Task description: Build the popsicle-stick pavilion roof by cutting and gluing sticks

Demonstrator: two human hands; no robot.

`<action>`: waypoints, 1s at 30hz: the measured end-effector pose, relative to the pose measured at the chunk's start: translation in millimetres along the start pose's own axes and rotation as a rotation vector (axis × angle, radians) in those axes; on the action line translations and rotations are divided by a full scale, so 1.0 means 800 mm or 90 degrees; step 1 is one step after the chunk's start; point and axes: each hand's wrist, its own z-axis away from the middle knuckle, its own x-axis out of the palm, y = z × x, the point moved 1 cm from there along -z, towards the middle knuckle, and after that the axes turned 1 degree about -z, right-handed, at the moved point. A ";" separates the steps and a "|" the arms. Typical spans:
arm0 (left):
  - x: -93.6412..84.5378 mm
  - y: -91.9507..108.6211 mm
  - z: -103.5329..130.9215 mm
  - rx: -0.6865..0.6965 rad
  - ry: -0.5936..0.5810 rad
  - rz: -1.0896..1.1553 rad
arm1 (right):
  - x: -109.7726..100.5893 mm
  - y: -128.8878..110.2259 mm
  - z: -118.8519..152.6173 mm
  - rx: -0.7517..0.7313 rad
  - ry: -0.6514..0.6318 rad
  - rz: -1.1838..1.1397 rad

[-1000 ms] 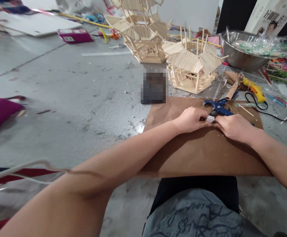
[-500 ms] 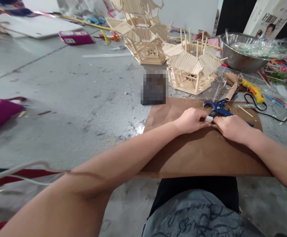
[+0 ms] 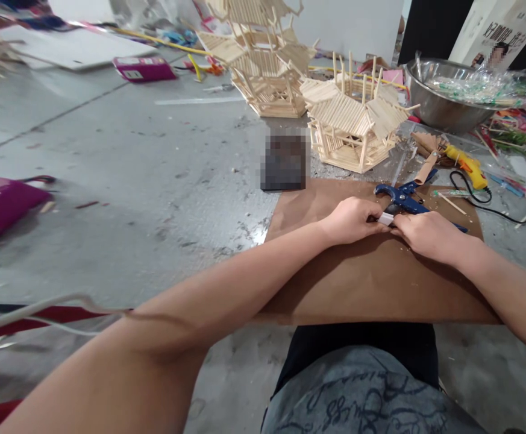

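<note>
Over the brown board (image 3: 362, 283), my left hand (image 3: 352, 220) is closed on a small white block-like piece (image 3: 385, 219), whose exact kind I cannot make out. My right hand (image 3: 425, 232) meets it from the other side, fingers curled at the piece's right end; what its fingertips pinch is hidden. Just beyond both hands lies a blue hand cutter (image 3: 402, 196) with a hooked jaw, one handle partly behind my right hand. A thin stick (image 3: 452, 204) rests on the board to the right.
Beyond the board stand a roofed stick model (image 3: 357, 120) and a taller stick tower (image 3: 267, 72). A dark blurred object (image 3: 284, 163) sits at the board's corner. On the right are a yellow glue gun (image 3: 468, 167) with a cord and a steel bowl (image 3: 443, 111). Purple packs (image 3: 9, 208) lie left.
The view has shifted very slightly, so the scene sits a little further right. Both hands keep nearly the same pose around the white piece.
</note>
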 end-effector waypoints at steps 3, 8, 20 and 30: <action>0.000 0.000 -0.001 -0.001 0.003 -0.001 | 0.001 0.000 -0.001 0.010 -0.009 0.008; 0.001 0.001 -0.002 -0.014 0.009 -0.014 | 0.001 -0.002 -0.005 0.000 -0.014 0.014; 0.002 -0.003 -0.002 0.000 0.015 0.004 | -0.003 -0.001 -0.007 0.027 -0.061 -0.023; 0.000 0.001 -0.001 -0.003 -0.012 0.002 | 0.000 0.002 0.002 0.012 -0.027 -0.032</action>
